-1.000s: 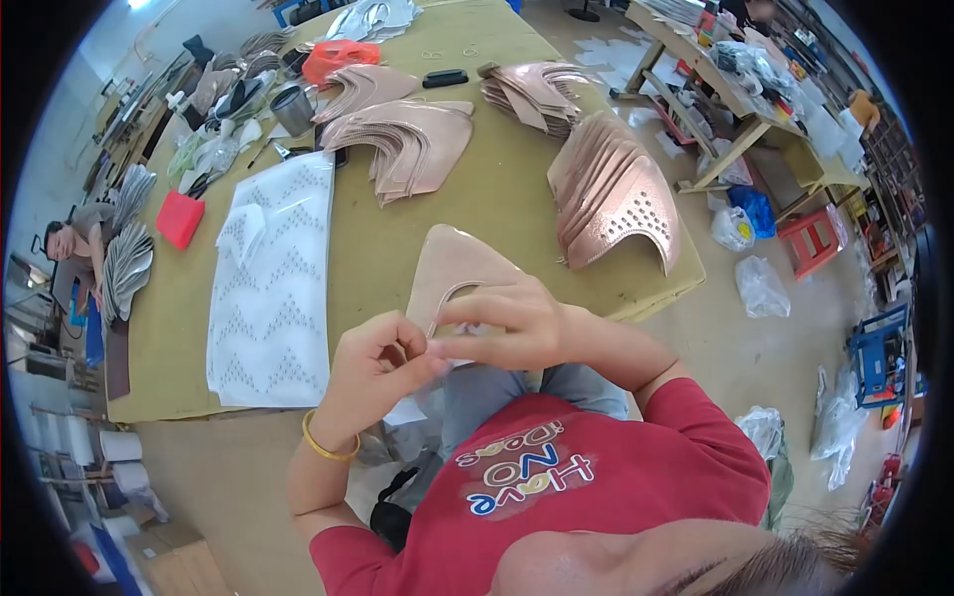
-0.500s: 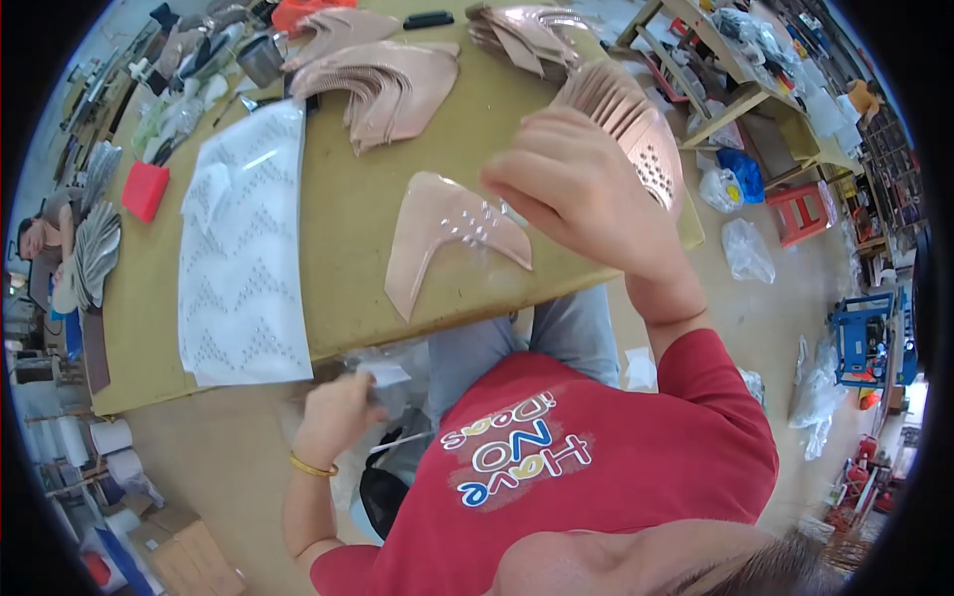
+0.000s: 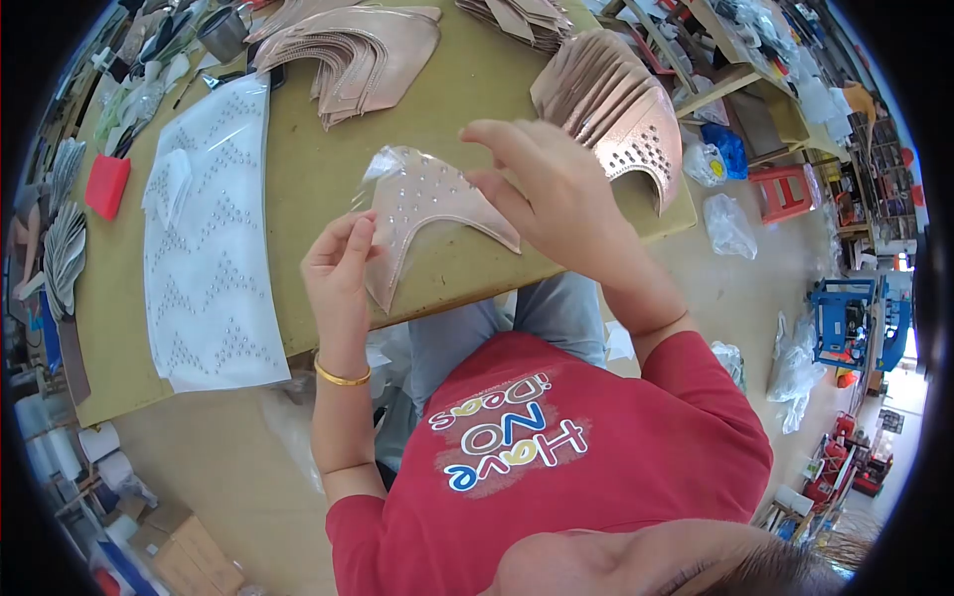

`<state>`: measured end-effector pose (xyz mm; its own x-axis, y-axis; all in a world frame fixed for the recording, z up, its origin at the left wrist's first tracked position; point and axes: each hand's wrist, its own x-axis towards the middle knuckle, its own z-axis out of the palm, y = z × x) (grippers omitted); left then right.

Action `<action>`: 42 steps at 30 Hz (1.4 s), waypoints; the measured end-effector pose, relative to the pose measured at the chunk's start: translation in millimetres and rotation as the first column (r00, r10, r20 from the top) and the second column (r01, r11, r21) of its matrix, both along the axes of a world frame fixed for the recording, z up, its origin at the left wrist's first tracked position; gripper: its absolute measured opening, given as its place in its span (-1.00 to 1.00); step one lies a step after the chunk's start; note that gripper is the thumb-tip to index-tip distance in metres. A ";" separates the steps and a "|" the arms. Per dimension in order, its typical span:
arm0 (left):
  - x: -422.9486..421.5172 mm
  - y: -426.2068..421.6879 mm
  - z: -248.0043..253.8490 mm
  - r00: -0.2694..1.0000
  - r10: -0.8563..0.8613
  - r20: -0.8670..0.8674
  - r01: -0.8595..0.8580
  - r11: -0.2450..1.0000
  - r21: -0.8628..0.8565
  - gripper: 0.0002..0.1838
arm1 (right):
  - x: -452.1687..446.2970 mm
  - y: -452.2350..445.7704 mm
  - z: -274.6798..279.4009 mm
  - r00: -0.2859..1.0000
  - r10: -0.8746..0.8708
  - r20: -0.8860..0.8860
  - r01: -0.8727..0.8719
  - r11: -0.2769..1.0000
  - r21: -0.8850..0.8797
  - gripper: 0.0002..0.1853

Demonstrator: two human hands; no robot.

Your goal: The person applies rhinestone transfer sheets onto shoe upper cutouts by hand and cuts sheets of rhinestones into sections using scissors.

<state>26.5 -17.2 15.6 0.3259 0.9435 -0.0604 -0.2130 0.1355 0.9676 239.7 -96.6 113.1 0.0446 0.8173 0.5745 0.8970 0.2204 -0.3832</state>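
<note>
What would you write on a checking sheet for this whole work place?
Surface: olive table, front edge scuffed.
Job's things: pink piece, clear film with shiny dots over it; pink stack and dotted stack behind.
Clutter: red thing, metal cup, dotted white sheet.
Grip: left hand pinches the film's edge; right hand open, near the piece.
Cables: nothing seen.
Surroundings: red stool, plastic bag on the floor, cardboard boxes.

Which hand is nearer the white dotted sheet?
Left. The left hand is right of the sheet; the right hand is farther off, at the far side of the pink piece.
</note>
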 end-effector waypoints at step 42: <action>10.7 14.9 6.4 0.448 0.269 -0.852 0.294 0.856 0.425 -0.73 | 28.3 28.0 -135.3 0.984 -0.104 -0.143 0.093 0.993 -0.078 -0.61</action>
